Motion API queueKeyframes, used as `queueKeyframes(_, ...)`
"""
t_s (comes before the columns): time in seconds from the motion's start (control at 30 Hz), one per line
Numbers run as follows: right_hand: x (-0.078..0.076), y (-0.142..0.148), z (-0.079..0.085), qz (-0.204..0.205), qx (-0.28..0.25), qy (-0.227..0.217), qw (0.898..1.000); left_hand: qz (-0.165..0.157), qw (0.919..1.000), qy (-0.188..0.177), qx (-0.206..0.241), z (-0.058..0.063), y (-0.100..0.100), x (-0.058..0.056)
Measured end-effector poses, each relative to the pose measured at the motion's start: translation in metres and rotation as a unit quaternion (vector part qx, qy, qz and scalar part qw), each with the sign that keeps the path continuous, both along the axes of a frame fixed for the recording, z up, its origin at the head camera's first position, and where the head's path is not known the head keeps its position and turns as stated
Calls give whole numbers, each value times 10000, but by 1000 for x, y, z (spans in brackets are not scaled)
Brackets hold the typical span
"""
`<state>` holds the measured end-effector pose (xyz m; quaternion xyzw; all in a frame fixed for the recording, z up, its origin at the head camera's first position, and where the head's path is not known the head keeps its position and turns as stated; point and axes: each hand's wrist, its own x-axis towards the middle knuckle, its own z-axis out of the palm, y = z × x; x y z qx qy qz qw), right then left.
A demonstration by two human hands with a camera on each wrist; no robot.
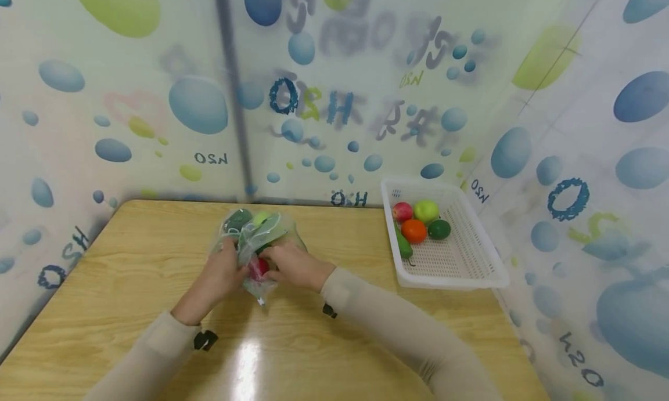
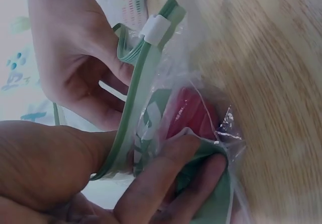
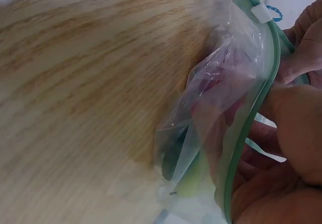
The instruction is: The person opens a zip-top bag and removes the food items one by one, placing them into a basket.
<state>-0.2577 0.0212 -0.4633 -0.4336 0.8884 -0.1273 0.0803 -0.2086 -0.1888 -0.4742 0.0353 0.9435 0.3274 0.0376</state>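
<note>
Nearest are two beige sleeves (image 1: pixel 151 349) with dark pieces at the wrists, laid over the wooden surface (image 1: pixel 157 262). Beyond them the left hand (image 1: pixel 225 268) has its grip clamped on the clear bag (image 1: pixel 272 232), fingers on one side of the green zip edge (image 2: pixel 146 68), thumb on the other. The right hand (image 1: pixel 298 264) curls at the mouth with fingertips hidden; whether its grip is closed, I cannot tell. A white slider (image 2: pixel 154 30) sits at one end of the zip. The bag, left of centre on the surface, contains red, dark green and light green items. Well apart to the right, a white basket (image 1: pixel 444 282) holds red, orange-red and light green round pieces, a dark green oval and a long green one. Behind rises a bubble-patterned wall (image 1: pixel 324 140).
</note>
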Motion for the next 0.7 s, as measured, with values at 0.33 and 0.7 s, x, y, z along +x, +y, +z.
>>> queueKeyframes(0.33,-1,-1,-13,-195,-390,-526,9977,-87,9980,622,7,-38,-9,-17)
queueKeyframes(0.7,-4,3,-14,-349,-807,-811,9928,-190,9992,338,-91,15,11,12)
